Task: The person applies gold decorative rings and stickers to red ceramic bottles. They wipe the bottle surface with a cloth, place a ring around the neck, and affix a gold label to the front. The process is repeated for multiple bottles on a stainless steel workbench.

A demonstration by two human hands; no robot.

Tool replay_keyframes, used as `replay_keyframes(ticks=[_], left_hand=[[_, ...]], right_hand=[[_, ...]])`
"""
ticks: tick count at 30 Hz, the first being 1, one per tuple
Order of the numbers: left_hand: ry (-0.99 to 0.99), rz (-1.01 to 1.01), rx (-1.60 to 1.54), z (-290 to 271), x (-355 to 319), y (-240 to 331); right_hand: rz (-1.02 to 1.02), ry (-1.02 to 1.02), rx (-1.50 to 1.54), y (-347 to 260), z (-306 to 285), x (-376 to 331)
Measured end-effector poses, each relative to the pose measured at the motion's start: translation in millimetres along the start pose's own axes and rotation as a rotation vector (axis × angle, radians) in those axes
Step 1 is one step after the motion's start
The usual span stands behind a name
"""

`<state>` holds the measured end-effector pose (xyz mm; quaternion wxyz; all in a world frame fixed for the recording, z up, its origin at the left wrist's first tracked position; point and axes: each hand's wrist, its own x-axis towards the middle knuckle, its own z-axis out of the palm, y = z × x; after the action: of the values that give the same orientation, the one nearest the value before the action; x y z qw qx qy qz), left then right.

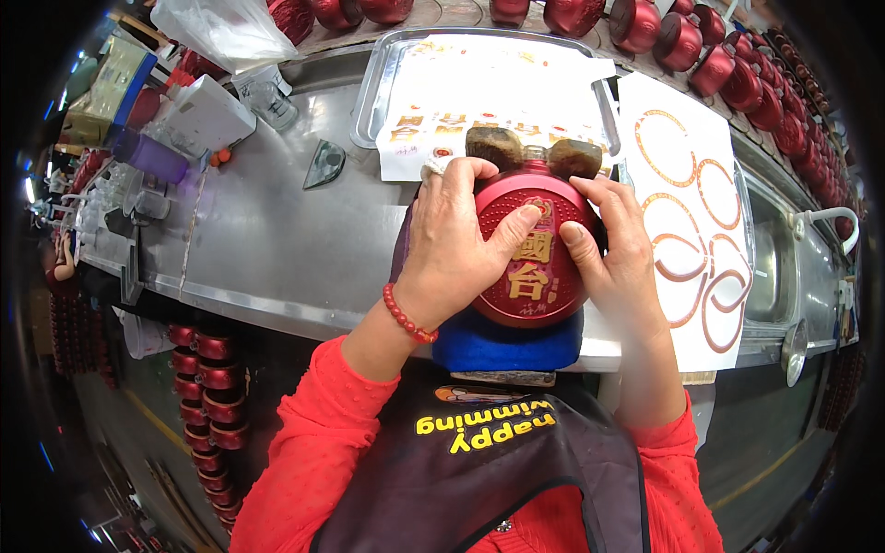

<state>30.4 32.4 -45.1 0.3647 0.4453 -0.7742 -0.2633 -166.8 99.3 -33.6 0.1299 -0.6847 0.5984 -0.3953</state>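
Observation:
A round, flat-faced red bottle (493,290) lies tilted between my hands, its face toward me. Gold lettering (532,251) runs down its face, with a small emblem above. Beneath it is a blue cushion (516,348), and two dark blocks (493,147) flank its neck. My left hand (450,241) grips the left rim, its thumb pressed on the emblem at the top of the lettering. On the right rim rest the fingers of my right hand (619,251), with the thumb bent against the face beside the lettering. The undersides of both hands' fingers are partly hidden.
Beyond the bottle, a metal tray (365,112) holds a white sheet (489,78) of gold decals. Right of it lies another sheet (650,115) with ring-shaped decals, then a sink (770,253). A dark translucent scraper (324,164) lies on the steel bench (267,221). Red bottles (636,26) line the back.

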Motion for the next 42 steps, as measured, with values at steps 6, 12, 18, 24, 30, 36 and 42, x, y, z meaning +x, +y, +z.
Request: replay_keyframes(ticks=[6,12,18,24,30,36,42], left_hand=[[0.028,0.044,-0.052,1.9,-0.5,-4.1],[-0.035,0.014,-0.101,-3.8,-6.3,-5.1],[-0.034,0.035,-0.18,-2.7,-8.9,-9.9],[0.023,0.055,-0.306,4.0,-14.6,-18.9],[0.002,-0.105,-0.795,9.6,-25.3,-32.6],[-0.065,-0.167,-0.98,14.6,-39.8,-33.8],[-0.048,-0.141,-0.938,17.0,-41.2,-31.2]], right_hand=[[-0.046,0.005,-0.008,-0.3,-7.8,3.0],[-0.29,-0.055,-0.281,-6.4,-12.3,0.3],[-0.275,-0.037,-0.199,-14.9,-7.6,-3.6],[-0.321,0.075,-0.201,-21.9,1.6,-1.0],[-0.143,0.13,0.108,7.9,-46.0,-47.3],[0.483,0.508,0.385,98.7,-167.1,-237.0],[1.24,1.0,0.029,216.9,-226.4,-484.2]])
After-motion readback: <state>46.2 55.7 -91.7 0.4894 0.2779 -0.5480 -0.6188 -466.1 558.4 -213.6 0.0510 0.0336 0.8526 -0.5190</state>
